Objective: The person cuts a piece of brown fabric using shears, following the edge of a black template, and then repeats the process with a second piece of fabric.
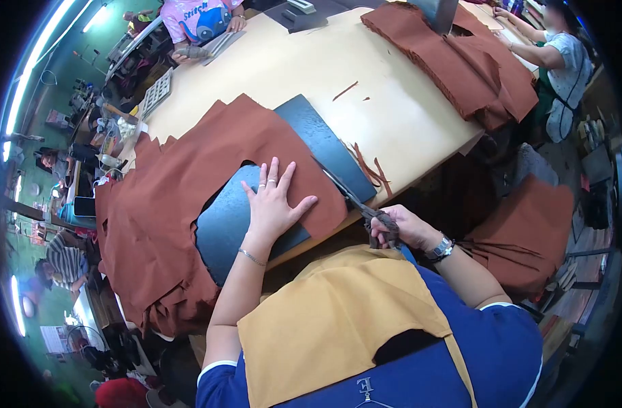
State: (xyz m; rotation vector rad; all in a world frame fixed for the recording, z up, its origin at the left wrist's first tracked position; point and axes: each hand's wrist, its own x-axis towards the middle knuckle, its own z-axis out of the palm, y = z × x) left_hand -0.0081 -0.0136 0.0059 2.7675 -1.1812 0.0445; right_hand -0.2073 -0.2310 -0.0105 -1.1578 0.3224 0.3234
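Note:
My left hand (273, 204) lies flat with fingers spread on a reddish-brown sheet of leather or cloth (256, 129). Part of the palm rests over a dark blue board (236, 211), which shows through a gap in the sheet. My right hand (409, 228) is closed around the wrapped handles of a pair of scissors (352, 198). Their long dark blades point up and left along the sheet's right edge, above the board. Whether the blades are apart cannot be made out.
Thin brown offcuts (372, 170) lie on the pale table (324, 61), right of the board. A stack of brown sheets (467, 75) sits at the far right, and more brown material (528, 231) is low on my right. Two people work across the table.

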